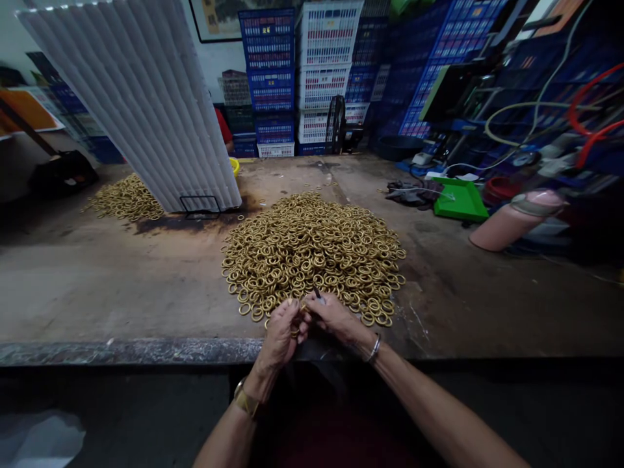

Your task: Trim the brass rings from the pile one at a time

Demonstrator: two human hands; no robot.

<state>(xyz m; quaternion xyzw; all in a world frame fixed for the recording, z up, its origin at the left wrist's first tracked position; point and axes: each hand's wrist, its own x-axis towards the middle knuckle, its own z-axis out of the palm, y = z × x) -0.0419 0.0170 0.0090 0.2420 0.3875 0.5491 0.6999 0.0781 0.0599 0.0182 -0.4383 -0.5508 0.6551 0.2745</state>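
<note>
A heap of brass-coloured rings [312, 250] lies on the worktable in front of me. At its near edge, my left hand [283, 331] is closed, with gold rings [294, 331] between its fingers. Close against it, my right hand [336, 317] is closed around a small slim tool [318, 296] with a dark end. Most of that tool is hidden by the fingers, so its kind cannot be made out. The fingertips of both hands meet around a ring, partly covered.
A tall ribbed whitish panel [141, 97] stands on a wire stand at the left, with a second ring pile [124, 198] behind it. A green tray [461, 198], dark cloth [414, 193] and pink cylinder [511, 221] are at the right. Stacked blue crates [267, 62] line the back.
</note>
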